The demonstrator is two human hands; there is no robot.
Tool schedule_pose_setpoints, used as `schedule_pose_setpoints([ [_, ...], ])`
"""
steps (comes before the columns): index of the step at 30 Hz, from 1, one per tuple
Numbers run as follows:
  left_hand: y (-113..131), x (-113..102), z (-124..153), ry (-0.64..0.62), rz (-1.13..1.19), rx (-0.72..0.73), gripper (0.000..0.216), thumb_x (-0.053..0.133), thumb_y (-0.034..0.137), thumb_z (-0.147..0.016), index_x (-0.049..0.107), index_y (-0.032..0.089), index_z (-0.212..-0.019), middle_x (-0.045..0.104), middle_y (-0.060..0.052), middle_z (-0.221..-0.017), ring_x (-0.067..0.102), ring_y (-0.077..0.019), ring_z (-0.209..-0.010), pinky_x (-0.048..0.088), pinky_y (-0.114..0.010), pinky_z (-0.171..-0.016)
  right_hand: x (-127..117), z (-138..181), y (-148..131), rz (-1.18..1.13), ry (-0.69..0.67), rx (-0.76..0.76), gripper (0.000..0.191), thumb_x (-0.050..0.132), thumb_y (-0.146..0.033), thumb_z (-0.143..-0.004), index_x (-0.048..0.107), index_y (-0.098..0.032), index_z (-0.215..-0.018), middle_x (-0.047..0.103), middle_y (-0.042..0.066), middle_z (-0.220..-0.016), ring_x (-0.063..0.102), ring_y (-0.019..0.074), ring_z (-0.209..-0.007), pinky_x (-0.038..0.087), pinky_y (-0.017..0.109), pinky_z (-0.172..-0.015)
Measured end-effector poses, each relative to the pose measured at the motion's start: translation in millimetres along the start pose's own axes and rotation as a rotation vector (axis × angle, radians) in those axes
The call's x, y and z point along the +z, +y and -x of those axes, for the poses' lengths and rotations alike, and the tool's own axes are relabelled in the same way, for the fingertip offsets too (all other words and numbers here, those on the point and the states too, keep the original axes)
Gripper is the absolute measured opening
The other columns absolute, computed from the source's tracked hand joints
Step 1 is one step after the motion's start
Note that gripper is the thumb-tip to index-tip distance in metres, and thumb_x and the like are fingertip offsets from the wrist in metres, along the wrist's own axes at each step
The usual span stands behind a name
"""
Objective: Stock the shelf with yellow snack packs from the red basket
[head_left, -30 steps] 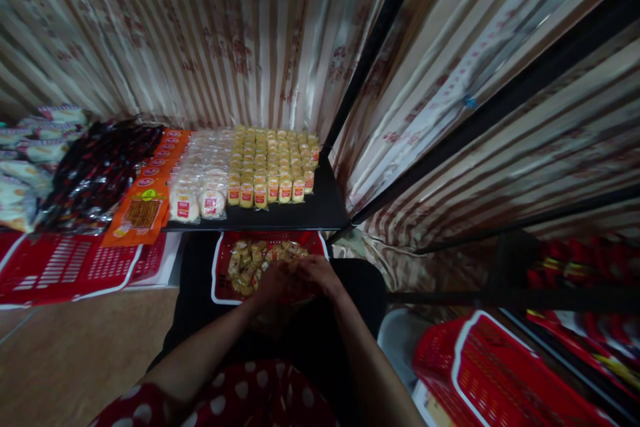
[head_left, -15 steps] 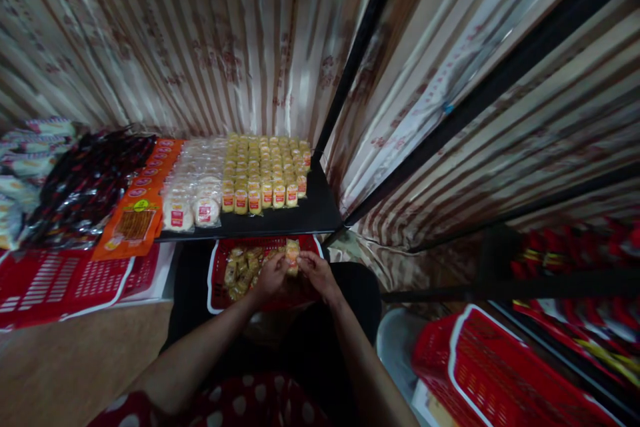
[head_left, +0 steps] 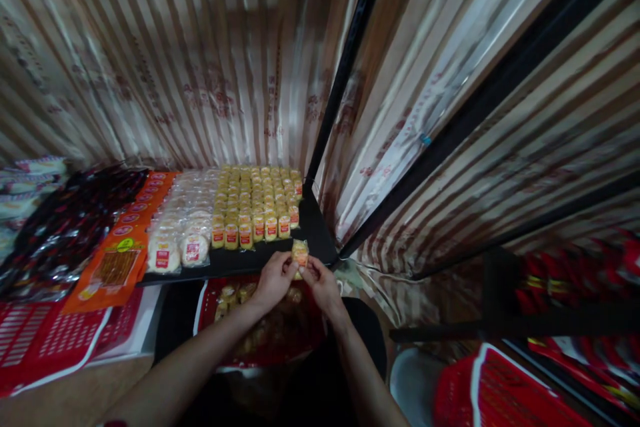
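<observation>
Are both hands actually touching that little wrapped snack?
Touching. The head view shows the left hand and right hand each pinching the wrapped snack at its lower edge, no gap.

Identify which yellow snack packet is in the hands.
The yellow snack packet pinched between the left hand and right hand, at the front edge of the black shelf, right of the front row. The other packets stand in rows on the shelf.

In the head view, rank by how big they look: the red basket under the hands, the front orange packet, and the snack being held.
1. red basket: largest, though also nearest the camera
2. orange packet
3. snack: plainly smallest
</observation>
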State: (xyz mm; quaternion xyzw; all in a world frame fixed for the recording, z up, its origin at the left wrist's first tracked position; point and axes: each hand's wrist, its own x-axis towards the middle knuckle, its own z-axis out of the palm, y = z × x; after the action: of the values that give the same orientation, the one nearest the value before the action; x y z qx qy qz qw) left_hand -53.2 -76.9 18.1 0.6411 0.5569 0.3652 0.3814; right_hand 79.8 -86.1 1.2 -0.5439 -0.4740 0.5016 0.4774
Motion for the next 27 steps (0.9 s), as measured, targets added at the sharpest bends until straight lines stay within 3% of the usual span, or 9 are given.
schedule_pose_setpoints([
  [5,26,-6,-51,0.052,-0.176,0.116,0.028,0.053,0.022,-0.078,0.059,0.017,-0.106,0.059,-0.004,-0.093,0.055,-0.0126,-0.071,0.049,-0.027,-0.074,-8,-43,-18,0.079,0.107,-0.123,0.041,0.059,-0.039,-0.069,0.059,-0.018,-0.104,0.066,0.008,-0.101,0.061,0.0208,-0.090,0.049,0.033,-0.081],
  [10,42,-4,-102,0.062,-0.170,0.163,0.038,0.050,0.017,-0.079,0.052,0.014,-0.117,0.061,-0.007,-0.095,0.059,-0.0154,-0.081,0.049,-0.029,-0.080,-12,-92,-30,0.209,0.223,-0.230,0.041,0.053,-0.036,-0.076,0.057,-0.016,-0.112,0.064,0.010,-0.106,0.060,0.0205,-0.092,0.048,0.032,-0.082],
  [14,53,-4,-134,0.026,-0.259,0.180,0.049,0.044,0.014,-0.081,0.041,0.013,-0.129,0.062,-0.010,-0.107,0.060,-0.0189,-0.094,0.046,-0.034,-0.090,-15,-127,-35,0.296,0.283,-0.226,0.039,0.049,-0.033,-0.079,0.056,-0.017,-0.115,0.064,0.009,-0.108,0.060,0.0205,-0.093,0.047,0.032,-0.084],
  [21,52,4,-155,0.135,-0.536,0.370,0.052,0.040,0.011,-0.080,0.039,0.014,-0.132,0.047,-0.013,-0.133,0.039,-0.0252,-0.127,0.031,-0.042,-0.107,-14,-172,-35,0.439,0.361,-0.182,0.040,0.046,-0.029,-0.080,0.056,-0.017,-0.117,0.062,0.009,-0.114,0.057,0.0217,-0.103,0.041,0.034,-0.092],
  [27,44,12,-164,0.002,-0.648,0.581,0.037,0.037,0.026,-0.088,0.054,0.010,-0.118,0.052,-0.015,-0.128,0.026,-0.0285,-0.134,0.013,-0.051,-0.112,-15,-195,-15,0.368,0.306,-0.215,0.040,0.038,-0.021,-0.078,0.057,-0.015,-0.112,0.062,0.010,-0.114,0.054,0.0203,-0.106,0.037,0.034,-0.097],
])
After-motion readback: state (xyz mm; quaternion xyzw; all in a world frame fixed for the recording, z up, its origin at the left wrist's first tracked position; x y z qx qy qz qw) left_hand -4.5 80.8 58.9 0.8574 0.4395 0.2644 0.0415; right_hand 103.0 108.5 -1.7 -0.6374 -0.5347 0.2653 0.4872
